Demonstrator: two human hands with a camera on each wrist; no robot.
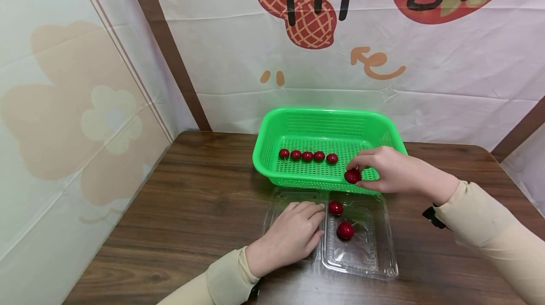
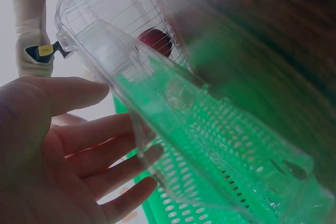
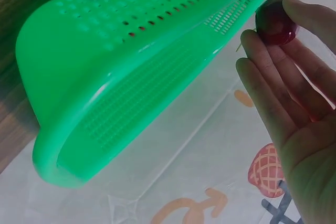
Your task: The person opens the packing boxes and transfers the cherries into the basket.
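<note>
My right hand [image 1: 393,172] pinches a dark red cherry [image 1: 352,176] between thumb and fingers, above the near right rim of a green plastic basket [image 1: 265,165]. In the right wrist view a thin stem hangs from this cherry [image 3: 275,22]. Several cherries [image 1: 307,156] line up in a row on the basket's floor. Nearer to me lies an opened clear plastic box [image 1: 385,272]; two cherries [image 1: 345,230] sit in its right half. My left hand [image 1: 291,231] rests on its left half near the middle fold, with relaxed fingers touching the edge.
The brown wooden table [image 1: 191,210] carries both containers, and the box's far edge meets the basket's near side. Behind the table hangs a printed white cloth [image 1: 221,40]. Another cloth panel [image 1: 64,153] stands on the left.
</note>
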